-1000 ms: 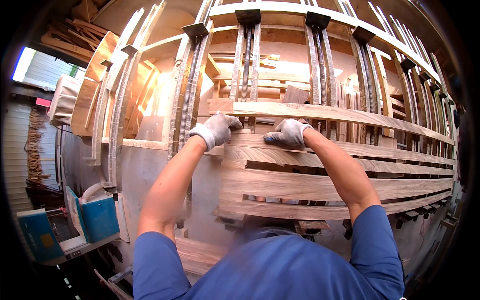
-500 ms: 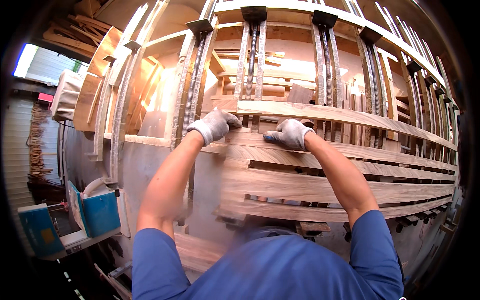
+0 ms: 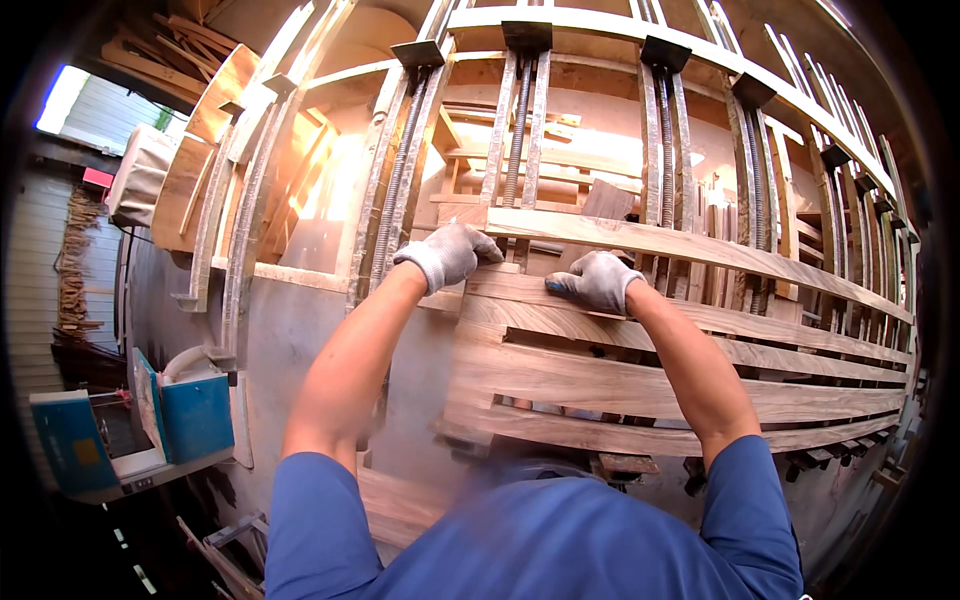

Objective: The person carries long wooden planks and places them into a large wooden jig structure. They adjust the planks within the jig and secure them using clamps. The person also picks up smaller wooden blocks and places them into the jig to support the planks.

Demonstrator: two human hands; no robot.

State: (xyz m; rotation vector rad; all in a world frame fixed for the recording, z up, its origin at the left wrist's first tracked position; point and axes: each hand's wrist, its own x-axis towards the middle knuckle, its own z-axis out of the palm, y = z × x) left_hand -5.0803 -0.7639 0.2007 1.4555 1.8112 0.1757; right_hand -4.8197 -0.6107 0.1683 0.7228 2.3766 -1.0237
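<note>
Both of my hands wear grey work gloves. My left hand (image 3: 455,255) is at the left end of a slatted wooden frame (image 3: 640,375), its fingers closed around the end between the top two slats. My right hand (image 3: 597,283) grips the second slat (image 3: 690,318) from the top, thumb along its near face and the other fingers partly hidden behind. The top slat (image 3: 620,232) runs just beyond both hands, with a gap below it. The frame's pale brown wood shows a clear grain.
Tall metal clamp bars with threaded screws (image 3: 517,130) and black plates (image 3: 527,36) stand behind the frame. A long pale rail (image 3: 590,22) crosses them. Boards lean farther back. A blue and white machine (image 3: 197,425) stands at the lower left. Wooden supports (image 3: 625,466) sit under the frame.
The whole view has shifted slightly, so the clamps and frame sit a little farther right and lower. Both hands stay at the same places on the frame.
</note>
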